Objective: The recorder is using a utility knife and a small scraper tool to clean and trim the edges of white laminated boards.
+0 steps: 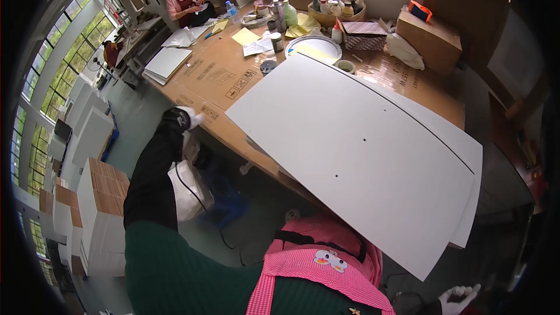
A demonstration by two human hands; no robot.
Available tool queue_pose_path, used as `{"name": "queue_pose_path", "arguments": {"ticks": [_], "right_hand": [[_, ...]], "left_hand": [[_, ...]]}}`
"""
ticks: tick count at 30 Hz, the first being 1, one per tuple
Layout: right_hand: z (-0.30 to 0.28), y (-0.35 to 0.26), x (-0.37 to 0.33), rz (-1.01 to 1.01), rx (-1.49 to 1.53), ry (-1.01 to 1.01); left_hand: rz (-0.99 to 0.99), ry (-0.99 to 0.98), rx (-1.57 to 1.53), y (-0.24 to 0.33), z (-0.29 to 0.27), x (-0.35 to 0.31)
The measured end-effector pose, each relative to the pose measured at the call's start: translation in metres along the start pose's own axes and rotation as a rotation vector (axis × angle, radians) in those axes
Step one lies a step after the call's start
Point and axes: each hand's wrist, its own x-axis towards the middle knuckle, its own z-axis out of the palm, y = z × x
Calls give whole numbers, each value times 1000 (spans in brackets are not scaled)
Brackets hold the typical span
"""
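Note:
A large white panel [350, 146] with small dark holes and a long groove lies slantwise across the cardboard-covered table [219, 79], overhanging its near edge. Another white panel [465, 230] shows from under its right side. My left hand [193, 118], in a white glove, is beside the table's left edge, away from the panels; its fingers are too blurred to read. At the lower right, my right hand [459, 300], also gloved in white, is just past the panel's near corner. Its fingers are apart with nothing visible in them, and it does not touch the panel.
Bottles fill a tray [319, 16] at the back, near a round white lid [314, 48], tape roll [345, 66] and cardboard box [429, 41]. White boards [167, 63] lie on the far left corner. A person [186, 3] sits beyond. Stacked panels [102, 216] stand on the left floor.

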Motion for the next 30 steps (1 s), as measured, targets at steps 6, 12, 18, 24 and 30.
{"name": "queue_pose_path", "arguments": {"ticks": [6, 12, 18, 24, 30], "right_hand": [[89, -1, -160, 228, -104, -998], [125, 40, -239, 840, -962, -1552], [83, 79, -255, 733, -761, -1018], [66, 107, -267, 509, -577, -818], [100, 121, -300, 416, -569, -733]], "left_hand": [[245, 331, -1296, -34, 30, 71], [649, 83, -1287, 72, 0, 53], [655, -133, -1365, 91, -8, 59], [577, -10, -1295, 64, 17, 26], [458, 132, -1436, 15, 61, -13]]}}
